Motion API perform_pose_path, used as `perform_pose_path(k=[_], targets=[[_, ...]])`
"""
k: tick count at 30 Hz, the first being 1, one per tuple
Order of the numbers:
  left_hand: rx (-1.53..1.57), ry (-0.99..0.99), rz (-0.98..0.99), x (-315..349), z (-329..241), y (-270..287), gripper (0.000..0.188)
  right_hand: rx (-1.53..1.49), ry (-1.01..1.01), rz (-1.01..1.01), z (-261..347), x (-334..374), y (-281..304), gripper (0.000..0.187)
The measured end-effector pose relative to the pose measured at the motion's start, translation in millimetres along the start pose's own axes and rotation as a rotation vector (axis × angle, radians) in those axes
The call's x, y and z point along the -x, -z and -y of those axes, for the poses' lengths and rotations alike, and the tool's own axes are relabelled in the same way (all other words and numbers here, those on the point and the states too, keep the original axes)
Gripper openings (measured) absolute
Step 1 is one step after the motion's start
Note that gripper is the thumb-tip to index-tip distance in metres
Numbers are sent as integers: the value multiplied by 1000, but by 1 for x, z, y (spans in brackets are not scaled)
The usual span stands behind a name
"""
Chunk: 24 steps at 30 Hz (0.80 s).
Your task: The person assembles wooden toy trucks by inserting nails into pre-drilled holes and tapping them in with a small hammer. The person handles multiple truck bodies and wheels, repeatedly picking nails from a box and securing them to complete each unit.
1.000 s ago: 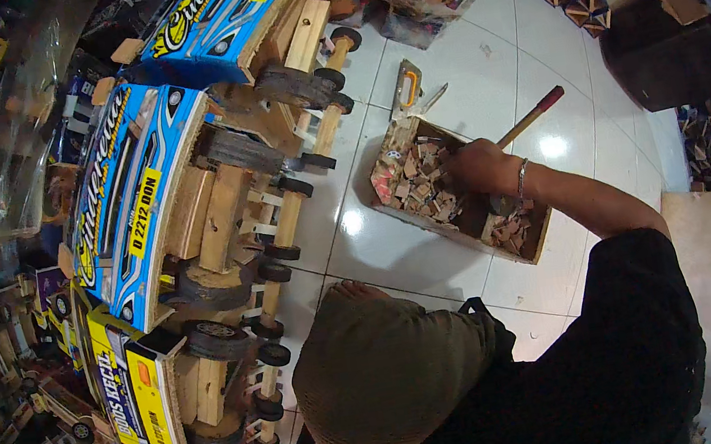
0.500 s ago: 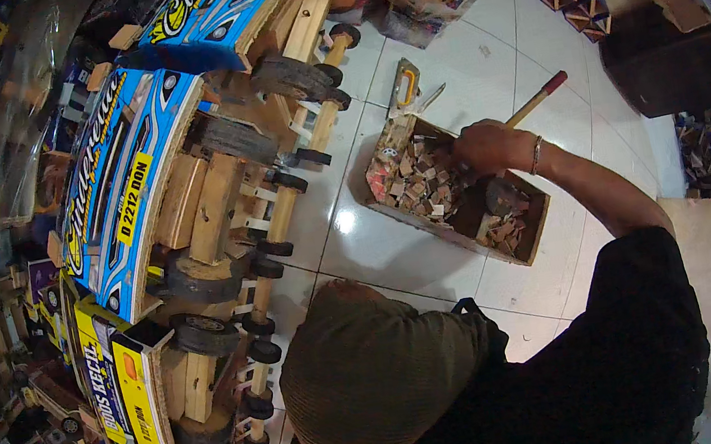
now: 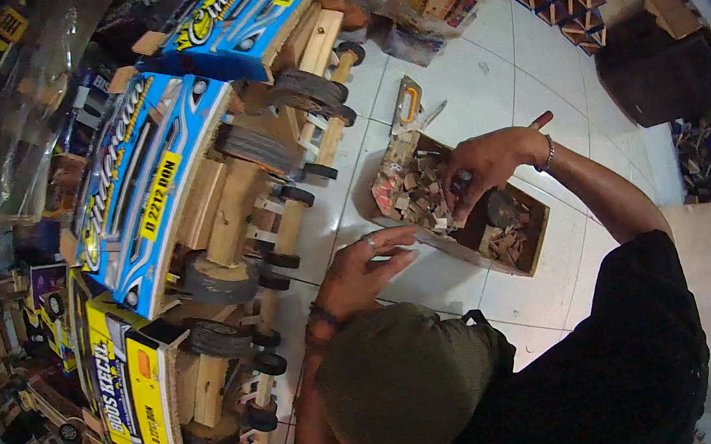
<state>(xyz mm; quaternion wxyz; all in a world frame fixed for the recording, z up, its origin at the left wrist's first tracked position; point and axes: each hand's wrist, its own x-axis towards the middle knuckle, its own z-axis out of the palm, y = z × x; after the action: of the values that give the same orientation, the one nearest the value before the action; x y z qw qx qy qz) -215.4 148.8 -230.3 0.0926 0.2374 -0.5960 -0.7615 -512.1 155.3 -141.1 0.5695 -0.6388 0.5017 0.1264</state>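
Observation:
My right hand (image 3: 497, 161) reaches over a wooden box (image 3: 540, 241) on the floor, its curled fingers down among small wood offcuts (image 3: 420, 199). Behind this hand runs a wooden-handled tool; its red handle end (image 3: 543, 119) shows above the wrist. A dark, shiny part (image 3: 459, 180) shows between the fingers; the tool's head is not clear. My left hand (image 3: 371, 267) is open, fingers stretched toward the box's near side, holding nothing. A dark round block (image 3: 501, 209) lies in the right part of the box. A yellow-handled saw (image 3: 408, 104) rests at the box's far left end.
To the left stand large blue toy truck bodies (image 3: 161, 195) and a yellow one (image 3: 158, 404), with black wheels (image 3: 254, 148) facing the box. Stacked wooden pieces (image 3: 561, 2) and a dark cabinet (image 3: 657, 75) stand at the far right. A brown cap (image 3: 415, 386) covers the lower middle.
My left hand has come into view from below and stretched out beside the box. My right hand has turned, its fingers spreading downward; the tool's handle has dropped lower and is mostly hidden.

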Motion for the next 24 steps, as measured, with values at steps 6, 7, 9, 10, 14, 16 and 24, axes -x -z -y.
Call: perform_pose_path(k=[6, 7, 9, 10, 14, 16, 24], targets=[[-129, -234, 31, 7, -80, 7, 38, 33, 222, -77, 76, 26, 28, 26], [-252, -244, 6, 16, -94, 10, 34, 17, 309, -152, 91, 37, 31, 22], [-197, -375, -140, 30, -124, 8, 24, 34, 335, -292, 123, 56, 36, 21], [-290, -403, -218, 40, -138, 5, 23, 2, 295, -345, 139, 66, 37, 20], [-621, -632, -698, 81, -187, -33, 23, 30, 442, -536, 199, 92, 40, 18], [-729, -500, -802, 98, -205, -48, 25, 80, 599, -540, 222, 90, 37, 17], [-502, -415, -958, 195, -256, -35, 56, -230, 1163, -664, 244, 47, 17, 45]])
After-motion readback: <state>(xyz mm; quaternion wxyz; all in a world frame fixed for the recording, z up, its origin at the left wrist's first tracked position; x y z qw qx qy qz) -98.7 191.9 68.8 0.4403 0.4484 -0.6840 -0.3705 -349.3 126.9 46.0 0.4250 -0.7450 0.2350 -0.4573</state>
